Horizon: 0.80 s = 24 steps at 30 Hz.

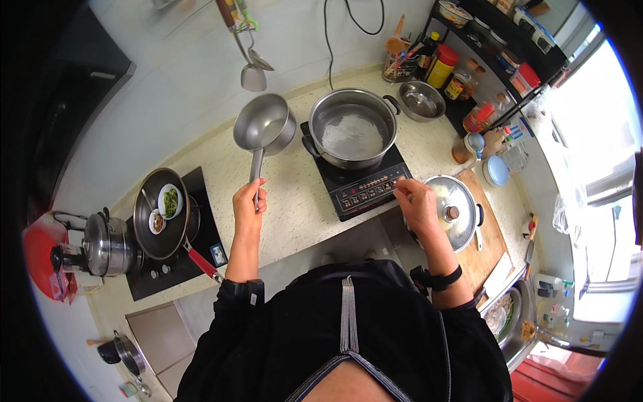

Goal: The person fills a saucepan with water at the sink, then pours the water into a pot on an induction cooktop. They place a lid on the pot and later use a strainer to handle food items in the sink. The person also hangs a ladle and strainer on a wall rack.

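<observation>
My left hand (247, 203) grips the handle of a deep stainless steel ladle pan (263, 125). Its bowl appears to have nothing in it and is held up over the counter. My right hand (418, 203) holds nothing; its bent fingers are at the right end of the touch panel of a black induction cooker (369, 193). Whether a fingertip presses the panel I cannot tell. On the cooker stands a two-handled stainless steel pot (312, 120) without a lid, with clear water (351, 133) in it.
A glass-lidded pan (464, 221) sits beside my right hand, partly on a wooden cutting board (485, 201) with a cleaver (497, 276). A wok (145, 221) holding small dishes rests on the left hob. A metal bowl (422, 113) and seasoning bottles (457, 85) stand at back right.
</observation>
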### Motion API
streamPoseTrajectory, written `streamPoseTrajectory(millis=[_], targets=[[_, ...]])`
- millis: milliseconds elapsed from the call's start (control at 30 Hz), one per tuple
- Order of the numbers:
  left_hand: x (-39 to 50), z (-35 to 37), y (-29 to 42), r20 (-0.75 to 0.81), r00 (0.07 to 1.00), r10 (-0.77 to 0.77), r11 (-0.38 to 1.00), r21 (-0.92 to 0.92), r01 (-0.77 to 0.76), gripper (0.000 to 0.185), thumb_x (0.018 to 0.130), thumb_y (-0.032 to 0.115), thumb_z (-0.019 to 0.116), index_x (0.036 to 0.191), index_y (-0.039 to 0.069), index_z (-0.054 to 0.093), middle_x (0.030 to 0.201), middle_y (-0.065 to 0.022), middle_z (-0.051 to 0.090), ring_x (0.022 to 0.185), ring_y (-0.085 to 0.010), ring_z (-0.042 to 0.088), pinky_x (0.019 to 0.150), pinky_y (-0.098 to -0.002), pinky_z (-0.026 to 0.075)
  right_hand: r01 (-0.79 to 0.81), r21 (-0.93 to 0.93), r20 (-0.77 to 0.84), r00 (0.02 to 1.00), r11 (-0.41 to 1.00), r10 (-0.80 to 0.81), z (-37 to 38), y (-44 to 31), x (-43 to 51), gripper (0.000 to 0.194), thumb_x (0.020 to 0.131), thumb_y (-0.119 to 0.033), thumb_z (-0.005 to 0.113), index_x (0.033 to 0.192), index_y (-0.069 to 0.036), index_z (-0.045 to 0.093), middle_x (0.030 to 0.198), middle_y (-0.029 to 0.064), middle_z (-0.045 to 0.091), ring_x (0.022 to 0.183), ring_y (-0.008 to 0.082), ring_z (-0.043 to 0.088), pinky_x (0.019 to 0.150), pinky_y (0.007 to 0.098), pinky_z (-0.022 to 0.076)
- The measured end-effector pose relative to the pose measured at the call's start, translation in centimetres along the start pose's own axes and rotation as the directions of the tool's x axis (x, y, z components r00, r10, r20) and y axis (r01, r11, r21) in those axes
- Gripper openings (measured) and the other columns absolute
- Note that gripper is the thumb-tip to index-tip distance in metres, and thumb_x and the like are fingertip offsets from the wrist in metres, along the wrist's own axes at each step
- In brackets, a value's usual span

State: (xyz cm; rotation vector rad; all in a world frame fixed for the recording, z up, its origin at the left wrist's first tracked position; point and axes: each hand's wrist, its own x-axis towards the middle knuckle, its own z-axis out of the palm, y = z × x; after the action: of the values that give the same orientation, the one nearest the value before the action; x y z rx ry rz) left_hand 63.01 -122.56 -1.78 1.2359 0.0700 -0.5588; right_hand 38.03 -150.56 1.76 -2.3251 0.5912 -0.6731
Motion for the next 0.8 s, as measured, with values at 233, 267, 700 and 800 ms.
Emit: streamPoseTrajectory(millis=[233,267,700,800], targets=[[5.6,-4.4,-6.0,-0.281,0.960,-0.005,0.988,0.149,0.049,0.016,0.080,0.009,0.069,0.070,0.004,0.057,0.060,-0.0027,0.055,0.044,-0.0087,0.046,0.039,-0.0240,0.032,-0.036,-0.043,0.057,0.998,0.998,0.039,0.5,-0.8,-0.5,0.012,0.076,-0.007,0.072,0.085,-0.002,0.065,0.073,0.0099,0.067,0.068,0.0229,0.064,0.065,0.0332,0.0497],[6.6,-5.0,-6.6,-0.279,0.960,-0.010,0.988,0.148,0.053,0.016,0.080,0.008,0.069,0.070,0.004,0.058,0.059,-0.0029,0.055,0.044,-0.0089,0.047,0.039,-0.0241,0.033,-0.055,-0.035,0.051,0.997,0.998,0.057,0.3,-0.9,-0.7,0.012,0.076,-0.008,0.072,0.084,-0.003,0.065,0.072,0.0102,0.066,0.068,0.0247,0.064,0.067,0.0348,0.0495],[18.2,-9.0,-10.4,-0.287,0.953,0.102,0.936,0.353,0.006,0.019,0.082,0.013,0.070,0.095,0.002,0.063,0.072,-0.0055,0.063,0.052,-0.0105,0.056,0.039,-0.0246,0.039,-0.330,-0.158,-0.152,0.940,0.931,0.307,-7.9,2.7,-5.3,0.014,0.080,-0.007,0.070,0.092,-0.002,0.068,0.073,0.0110,0.068,0.066,0.0181,0.066,0.062,0.0304,0.0503],[21.1,-10.9,-11.1,-0.357,0.907,0.225,0.872,0.489,-0.023,0.048,0.079,0.016,0.073,0.120,-0.003,0.057,0.079,-0.0109,0.067,0.064,-0.0209,0.065,0.053,-0.0320,0.050,-0.425,-0.236,-0.254,0.895,0.874,0.366,-11.3,6.3,-7.0,0.016,0.080,-0.012,0.070,0.091,-0.001,0.067,0.067,0.0088,0.064,0.061,0.0181,0.062,0.060,0.0310,0.0477]])
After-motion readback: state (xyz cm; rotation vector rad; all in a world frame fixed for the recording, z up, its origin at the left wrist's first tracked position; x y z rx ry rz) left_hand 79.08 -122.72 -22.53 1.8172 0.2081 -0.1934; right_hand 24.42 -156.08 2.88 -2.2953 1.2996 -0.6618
